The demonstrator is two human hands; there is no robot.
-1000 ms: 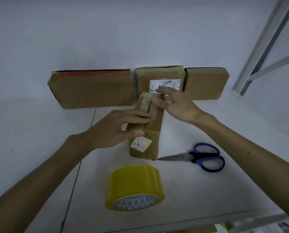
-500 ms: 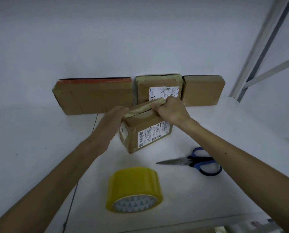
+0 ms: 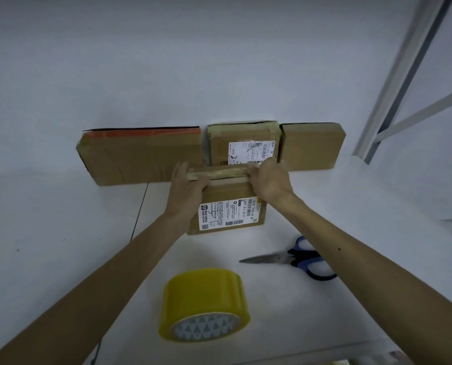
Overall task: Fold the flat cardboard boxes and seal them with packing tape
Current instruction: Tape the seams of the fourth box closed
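A small taped cardboard box (image 3: pixel 230 209) with a white shipping label facing me stands on the white table, its long side across my view. My left hand (image 3: pixel 186 189) grips its top left end, thumb on the front face. My right hand (image 3: pixel 270 180) grips the top right end, fingers curled over the taped upper edge. Nearer to me, a roll of yellow packing tape (image 3: pixel 203 304) lies on the table. Blue-handled scissors (image 3: pixel 293 259) lie to the right of the roll, blades pointing left.
Three sealed cardboard boxes lean against the white wall behind: a long one with an orange top strip (image 3: pixel 140 156), a labelled middle one (image 3: pixel 242 143), and a plain one (image 3: pixel 311 146). A metal shelf frame (image 3: pixel 403 83) rises at right. The table's (image 3: pixel 61 233) front edge runs below the tape roll.
Both hands have turned the small box from lying lengthwise to standing crosswise with its label facing me, and moved it back toward the row of boxes at the wall.
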